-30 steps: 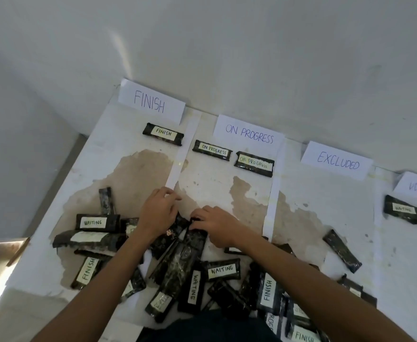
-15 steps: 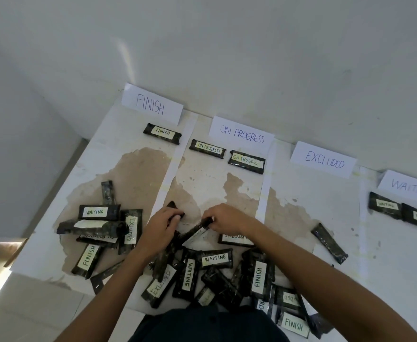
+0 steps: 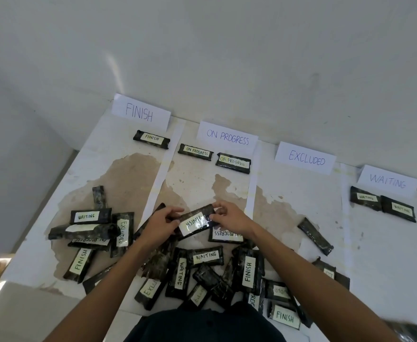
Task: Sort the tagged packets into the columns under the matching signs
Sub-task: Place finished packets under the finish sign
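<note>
I hold a dark packet tagged FINISH (image 3: 195,222) between both hands, lifted above the pile with its tag upside down to me. My left hand (image 3: 158,224) grips its left end, my right hand (image 3: 229,217) its right end. Signs stand along the wall: FINISH (image 3: 141,112), ON PROGRESS (image 3: 227,137), EXCLUDED (image 3: 305,157), WAITING (image 3: 388,181). One packet (image 3: 151,139) lies under FINISH, two (image 3: 195,152) (image 3: 233,163) under ON PROGRESS, two (image 3: 365,198) (image 3: 398,209) under WAITING. A pile of unsorted tagged packets (image 3: 203,267) spreads along the near edge.
White paper strips (image 3: 164,169) (image 3: 252,183) divide the stained white table (image 3: 128,178) into columns. A loose untagged-side packet (image 3: 314,235) lies in the EXCLUDED column. Another cluster of packets (image 3: 91,233) sits at the near left. The wall rises right behind the signs.
Both hands pulled one packet out of the pile and raised it; it now shows its FINISH tag. The view shifted slightly, bringing the WAITING sign fully in.
</note>
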